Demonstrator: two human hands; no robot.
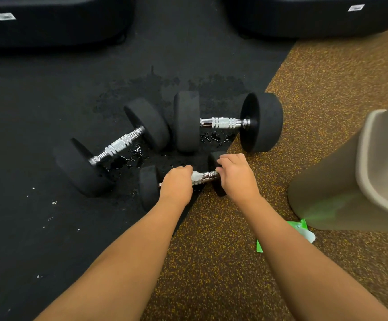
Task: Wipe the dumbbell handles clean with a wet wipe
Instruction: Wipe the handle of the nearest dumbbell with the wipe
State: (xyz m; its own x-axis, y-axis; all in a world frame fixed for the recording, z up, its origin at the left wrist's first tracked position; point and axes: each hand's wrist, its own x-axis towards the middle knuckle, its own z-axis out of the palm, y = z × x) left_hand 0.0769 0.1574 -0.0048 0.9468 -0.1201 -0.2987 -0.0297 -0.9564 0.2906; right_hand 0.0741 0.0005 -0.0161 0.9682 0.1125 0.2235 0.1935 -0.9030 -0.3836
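Three black dumbbells with chrome handles lie on the floor. The small dumbbell point(150, 186) is nearest me. My left hand point(176, 183) is wrapped around its handle with a white wet wipe point(195, 176) pressed against the chrome. My right hand point(235, 174) grips its right end weight point(218, 189). A larger dumbbell point(116, 145) lies tilted at the left. Another large dumbbell point(225, 123) lies level at the upper right. Neither is touched.
Water drops and wet patches point(128, 158) lie on the black mat under the dumbbells. A beige bin point(341, 181) stands at the right on speckled brown flooring. A green wipe packet point(303, 228) lies beside it. Dark equipment bases point(49, 24) line the far side.
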